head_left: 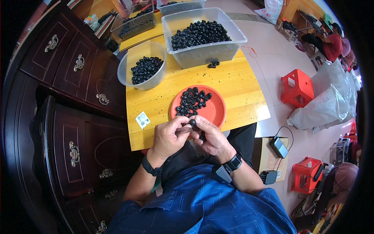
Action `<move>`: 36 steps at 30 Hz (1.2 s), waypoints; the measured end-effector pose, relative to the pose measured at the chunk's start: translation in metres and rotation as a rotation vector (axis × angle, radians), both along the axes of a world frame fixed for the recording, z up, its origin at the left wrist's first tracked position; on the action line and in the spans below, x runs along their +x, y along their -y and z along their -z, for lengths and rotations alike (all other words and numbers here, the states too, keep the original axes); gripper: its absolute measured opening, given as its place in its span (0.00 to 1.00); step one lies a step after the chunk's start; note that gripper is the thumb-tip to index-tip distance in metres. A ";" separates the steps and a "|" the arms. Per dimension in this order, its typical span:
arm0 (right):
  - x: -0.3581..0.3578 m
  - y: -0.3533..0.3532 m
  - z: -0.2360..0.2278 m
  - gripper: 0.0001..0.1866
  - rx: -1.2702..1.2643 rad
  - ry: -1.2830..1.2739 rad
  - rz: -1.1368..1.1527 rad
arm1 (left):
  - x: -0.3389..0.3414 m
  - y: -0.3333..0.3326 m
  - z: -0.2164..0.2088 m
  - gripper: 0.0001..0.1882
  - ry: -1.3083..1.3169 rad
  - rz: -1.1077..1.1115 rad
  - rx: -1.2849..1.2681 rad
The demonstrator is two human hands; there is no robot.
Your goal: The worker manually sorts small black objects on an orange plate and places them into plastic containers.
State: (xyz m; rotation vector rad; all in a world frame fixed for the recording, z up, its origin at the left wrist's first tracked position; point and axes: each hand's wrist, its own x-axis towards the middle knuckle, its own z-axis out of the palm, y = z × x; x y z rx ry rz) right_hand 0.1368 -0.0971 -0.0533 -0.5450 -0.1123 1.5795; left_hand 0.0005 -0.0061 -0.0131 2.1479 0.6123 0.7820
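Just over the near rim of a red round plate [221,113], my two hands meet. My right hand [213,140] pinches a small black round part [192,122] between thumb and finger; more black pieces [202,136] show against its curled fingers. Close against that part, my left hand [169,136] is closed, with a narrow dark edge [182,131] at its fingers that I cannot identify. On the plate lie several loose black round parts [190,100], many with a hole in the middle.
Behind the plate stand a round clear tub [122,70] and a large clear bin [202,52] of black parts. A few parts [213,64] and dark crumbs lie on the yellow table [241,85], plus a white label [142,120]. Dark drawers [74,152] line the left; red stools [298,87] stand right.
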 end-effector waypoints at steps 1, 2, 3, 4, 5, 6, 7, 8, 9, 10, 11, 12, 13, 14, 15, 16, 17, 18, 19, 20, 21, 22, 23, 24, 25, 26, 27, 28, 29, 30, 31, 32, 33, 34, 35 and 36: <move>0.000 -0.001 -0.002 0.11 0.014 0.061 0.017 | 0.001 -0.001 0.000 0.10 0.000 0.000 -0.001; -0.001 -0.002 -0.002 0.11 0.014 0.061 0.017 | 0.001 -0.003 0.001 0.12 -0.007 -0.001 0.111; -0.001 -0.003 -0.003 0.10 0.020 0.109 0.036 | 0.002 -0.004 0.001 0.14 -0.014 -0.001 0.224; -0.002 -0.003 -0.003 0.09 0.026 0.157 0.056 | 0.002 -0.004 0.000 0.14 -0.014 0.000 0.224; -0.002 -0.004 -0.001 0.09 0.026 0.158 0.056 | 0.001 -0.005 0.000 0.16 -0.053 -0.002 0.263; -0.003 -0.005 0.002 0.08 0.015 0.153 0.078 | 0.000 -0.005 0.000 0.18 -0.092 -0.005 0.303; -0.003 -0.006 0.003 0.07 0.004 0.147 0.101 | 0.000 -0.005 -0.002 0.18 -0.092 -0.005 0.303; -0.003 -0.006 0.003 0.07 0.004 0.148 0.101 | 0.001 -0.004 -0.005 0.17 -0.108 0.009 0.262; -0.003 -0.006 0.003 0.07 0.006 0.142 0.112 | 0.001 -0.003 -0.006 0.16 -0.124 0.023 0.220; -0.003 -0.006 0.003 0.07 0.007 0.137 0.123 | 0.001 -0.003 -0.006 0.16 -0.124 0.022 0.219; -0.003 -0.006 0.003 0.07 0.006 0.137 0.122 | 0.001 -0.002 -0.006 0.15 -0.054 0.044 0.098; -0.003 -0.006 0.003 0.07 0.001 0.118 0.105 | 0.001 -0.002 -0.006 0.14 0.017 0.067 -0.022; -0.003 -0.005 0.003 0.06 -0.005 0.100 0.088 | 0.002 -0.003 -0.006 0.14 0.018 0.067 -0.022; -0.003 -0.005 0.004 0.06 -0.005 0.100 0.088 | 0.002 -0.004 -0.007 0.12 0.008 0.078 -0.108; -0.003 -0.005 0.005 0.06 -0.001 0.066 0.071 | 0.001 -0.005 -0.007 0.12 -0.003 0.088 -0.194; -0.003 -0.004 0.006 0.06 0.004 0.031 0.054 | -0.001 -0.006 -0.002 0.12 -0.003 0.085 -0.195; -0.004 -0.004 0.006 0.06 0.004 0.031 0.051 | -0.003 -0.009 0.007 0.10 0.070 0.110 -0.375; -0.004 -0.003 0.006 0.06 -0.004 -0.015 0.038 | -0.004 -0.010 0.010 0.09 0.144 0.134 -0.555; -0.004 -0.002 0.007 0.06 -0.012 -0.060 0.025 | -0.005 -0.010 0.011 0.09 0.145 0.132 -0.556; -0.004 -0.002 0.008 0.06 -0.014 -0.060 0.022 | -0.005 -0.010 0.011 0.08 0.147 0.124 -0.571; -0.004 -0.002 0.009 0.06 -0.016 -0.078 0.018 | -0.004 -0.010 0.010 0.07 0.148 0.118 -0.585; -0.004 -0.002 0.010 0.06 -0.019 -0.095 0.014 | -0.003 -0.009 0.009 0.07 0.148 0.116 -0.585; -0.004 -0.002 0.011 0.06 -0.020 -0.096 0.012 | -0.002 -0.008 0.008 0.07 0.181 0.101 -0.613; -0.004 -0.002 0.011 0.06 -0.016 -0.139 0.009 | -0.001 -0.008 0.007 0.07 0.215 0.088 -0.641; -0.003 -0.001 0.011 0.05 -0.011 -0.183 0.007 | -0.004 -0.010 0.006 0.07 0.216 0.086 -0.641; -0.002 -0.001 0.010 0.05 -0.012 -0.183 0.006 | -0.009 -0.013 0.005 0.07 0.089 0.070 -0.494; -0.001 -0.001 0.008 0.05 -0.030 -0.203 0.006 | -0.011 -0.015 0.003 0.08 -0.037 0.053 -0.346; 0.000 0.000 0.008 0.06 -0.049 -0.223 0.006 | -0.011 -0.014 0.000 0.08 -0.037 0.051 -0.346; 0.000 0.000 0.008 0.06 -0.049 -0.224 0.004 | -0.011 -0.012 -0.005 0.09 -0.085 0.042 -0.242; 0.001 0.000 0.009 0.06 -0.046 -0.240 -0.001 | -0.010 -0.010 -0.007 0.11 -0.132 0.033 -0.137; 0.001 0.000 0.010 0.06 -0.043 -0.255 -0.006 | -0.009 -0.010 -0.007 0.11 -0.131 0.030 -0.138; 0.000 0.000 0.009 0.06 -0.044 -0.255 -0.008 | -0.007 -0.010 -0.007 0.13 -0.135 0.032 -0.053; 0.000 0.000 0.008 0.06 -0.044 -0.256 -0.009 | -0.006 -0.011 -0.008 0.15 -0.138 0.034 0.032; -0.001 0.001 0.007 0.06 -0.044 -0.256 -0.009 | -0.006 -0.011 -0.008 0.15 -0.138 0.032 0.032; -0.001 0.000 0.008 0.06 -0.044 -0.256 -0.011 | -0.006 -0.011 -0.009 0.16 -0.156 0.024 0.083; -0.001 0.000 0.010 0.06 -0.035 -0.249 -0.009 | -0.005 -0.012 -0.010 0.18 -0.173 0.019 0.133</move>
